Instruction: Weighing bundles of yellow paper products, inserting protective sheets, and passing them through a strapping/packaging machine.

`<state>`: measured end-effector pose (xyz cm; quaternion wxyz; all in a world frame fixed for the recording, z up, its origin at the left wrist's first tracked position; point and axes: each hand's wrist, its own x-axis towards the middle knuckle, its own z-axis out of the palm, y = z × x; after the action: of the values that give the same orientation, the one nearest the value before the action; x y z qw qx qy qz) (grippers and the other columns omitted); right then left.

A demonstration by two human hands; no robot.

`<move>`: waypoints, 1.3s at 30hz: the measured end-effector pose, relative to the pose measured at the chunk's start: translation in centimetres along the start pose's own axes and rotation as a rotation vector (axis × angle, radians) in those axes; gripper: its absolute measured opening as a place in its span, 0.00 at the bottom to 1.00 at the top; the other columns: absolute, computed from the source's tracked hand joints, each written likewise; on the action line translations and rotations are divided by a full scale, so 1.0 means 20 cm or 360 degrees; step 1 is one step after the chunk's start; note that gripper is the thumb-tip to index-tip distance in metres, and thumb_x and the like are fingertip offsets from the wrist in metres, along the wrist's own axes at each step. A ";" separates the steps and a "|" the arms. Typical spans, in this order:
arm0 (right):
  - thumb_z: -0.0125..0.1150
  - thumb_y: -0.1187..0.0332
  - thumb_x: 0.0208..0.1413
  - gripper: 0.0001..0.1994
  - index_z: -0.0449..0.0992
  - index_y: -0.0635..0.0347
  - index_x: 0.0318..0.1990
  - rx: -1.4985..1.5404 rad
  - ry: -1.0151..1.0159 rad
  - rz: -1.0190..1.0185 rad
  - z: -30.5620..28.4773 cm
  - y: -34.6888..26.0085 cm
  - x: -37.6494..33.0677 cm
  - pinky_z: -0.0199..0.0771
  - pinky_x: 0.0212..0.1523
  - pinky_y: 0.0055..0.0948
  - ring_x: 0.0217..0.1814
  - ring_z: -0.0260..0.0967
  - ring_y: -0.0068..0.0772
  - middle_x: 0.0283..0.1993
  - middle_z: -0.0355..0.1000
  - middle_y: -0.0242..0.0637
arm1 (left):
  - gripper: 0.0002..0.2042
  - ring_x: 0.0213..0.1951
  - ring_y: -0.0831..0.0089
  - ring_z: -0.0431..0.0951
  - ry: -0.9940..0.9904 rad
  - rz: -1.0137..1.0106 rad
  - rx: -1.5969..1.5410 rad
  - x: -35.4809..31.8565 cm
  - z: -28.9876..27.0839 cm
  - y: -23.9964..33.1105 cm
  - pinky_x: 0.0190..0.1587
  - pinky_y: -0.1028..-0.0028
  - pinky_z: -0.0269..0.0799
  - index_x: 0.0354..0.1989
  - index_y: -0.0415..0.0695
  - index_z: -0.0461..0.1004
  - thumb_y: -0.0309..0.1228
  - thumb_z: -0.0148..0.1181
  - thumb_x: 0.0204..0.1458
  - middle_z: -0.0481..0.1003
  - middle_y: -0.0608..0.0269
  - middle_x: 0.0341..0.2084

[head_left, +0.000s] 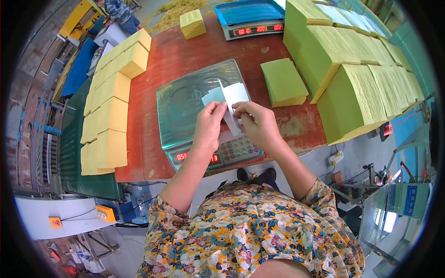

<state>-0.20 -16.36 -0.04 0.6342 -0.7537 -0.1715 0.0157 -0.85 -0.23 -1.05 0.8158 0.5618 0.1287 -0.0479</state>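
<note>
My left hand [208, 126] pinches thin white slips of paper [236, 92] between thumb and fingertips. On the slips' other side my right hand [260, 124] is closed, its thumb and forefinger against their edge. The slips are fanned apart, one standing on edge; how many there are I cannot make out. Both hands hover over a digital scale [178, 109] with a glassy green-tinted pan, a keypad and a red display at its front. Right of the scale lies a stack of yellow-green embossed paper [283, 81].
Tall rows of yellow-green paper stacks [343, 104] line the table's right side. Yellow stacks [111, 120] run along its left edge. At the far side stand a small yellow block [192, 24] and a blue-topped scale [250, 14]. Another person [121, 14] is at the far left.
</note>
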 end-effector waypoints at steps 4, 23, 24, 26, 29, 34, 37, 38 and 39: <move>0.49 0.82 0.58 0.06 0.74 0.70 0.38 0.0086 -0.0029 0.0074 0.00 0.03 0.01 0.76 0.36 0.24 0.38 0.72 0.22 0.48 0.76 0.39 | 0.09 0.29 0.80 0.75 0.0016 0.0011 -0.0006 0.00 0.01 0.01 0.32 0.74 0.80 0.35 0.45 0.72 0.37 0.55 0.63 0.74 0.68 0.29; 0.50 0.81 0.56 0.07 0.75 0.69 0.38 0.0249 -0.0037 0.0137 -0.02 0.05 0.03 0.75 0.39 0.27 0.37 0.73 0.25 0.44 0.77 0.42 | 0.08 0.29 0.80 0.76 -0.0013 0.0012 0.0011 0.01 0.02 0.02 0.31 0.73 0.80 0.35 0.43 0.71 0.34 0.55 0.62 0.74 0.67 0.28; 0.50 0.82 0.56 0.07 0.74 0.69 0.39 0.0269 -0.0103 0.0188 -0.03 0.05 0.03 0.76 0.41 0.25 0.42 0.72 0.24 0.50 0.75 0.42 | 0.07 0.30 0.78 0.77 -0.0029 0.0009 0.0021 0.01 0.02 0.02 0.32 0.73 0.81 0.36 0.43 0.72 0.33 0.53 0.63 0.75 0.65 0.30; 0.51 0.83 0.55 0.08 0.74 0.69 0.40 0.0025 0.0121 -0.0099 -0.05 0.07 0.04 0.76 0.42 0.25 0.42 0.73 0.25 0.50 0.75 0.43 | 0.07 0.30 0.78 0.77 -0.0035 -0.0005 0.0065 0.00 0.02 0.02 0.32 0.73 0.81 0.36 0.42 0.72 0.32 0.53 0.63 0.75 0.65 0.29; 0.54 0.84 0.53 0.11 0.74 0.66 0.44 -0.0243 0.0518 -0.0458 -0.09 -0.02 0.08 0.75 0.42 0.30 0.42 0.75 0.38 0.48 0.73 0.47 | 0.06 0.29 0.77 0.77 0.0000 -0.0014 0.0151 -0.01 0.03 0.03 0.32 0.72 0.81 0.36 0.41 0.71 0.29 0.52 0.62 0.75 0.64 0.30; 0.60 0.71 0.54 0.13 0.75 0.66 0.46 -0.0323 0.0128 -0.0230 -0.05 -0.04 0.13 0.76 0.38 0.37 0.35 0.77 0.47 0.38 0.76 0.51 | 0.05 0.30 0.77 0.76 -0.0053 0.0021 0.0152 0.00 0.03 0.02 0.33 0.72 0.80 0.37 0.40 0.71 0.28 0.50 0.62 0.74 0.63 0.31; 0.61 0.68 0.54 0.14 0.76 0.67 0.45 -0.0331 0.0038 -0.0058 -0.01 -0.01 0.16 0.76 0.36 0.37 0.32 0.77 0.48 0.34 0.77 0.51 | 0.06 0.31 0.77 0.76 -0.0026 0.0004 0.0133 -0.01 0.04 0.03 0.34 0.72 0.80 0.37 0.40 0.71 0.28 0.50 0.62 0.74 0.62 0.31; 0.61 0.67 0.54 0.14 0.77 0.67 0.44 -0.0308 0.0024 0.0015 -0.01 -0.01 0.17 0.76 0.36 0.37 0.32 0.78 0.47 0.33 0.77 0.52 | 0.05 0.31 0.77 0.76 -0.0028 0.0010 0.0136 -0.01 0.04 0.03 0.34 0.72 0.80 0.37 0.40 0.71 0.28 0.50 0.62 0.74 0.63 0.31; 0.61 0.66 0.54 0.13 0.78 0.68 0.42 -0.0287 0.0006 0.0092 -0.01 -0.01 0.17 0.76 0.35 0.36 0.33 0.78 0.47 0.31 0.77 0.52 | 0.05 0.32 0.77 0.76 -0.0027 0.0014 0.0135 -0.02 0.03 0.02 0.35 0.72 0.80 0.38 0.40 0.71 0.28 0.50 0.62 0.74 0.63 0.32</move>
<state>2.91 -15.59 0.89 0.5634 -0.8124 -0.1493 0.0171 -0.96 -0.73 -0.32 0.7926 0.5960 0.1171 -0.0545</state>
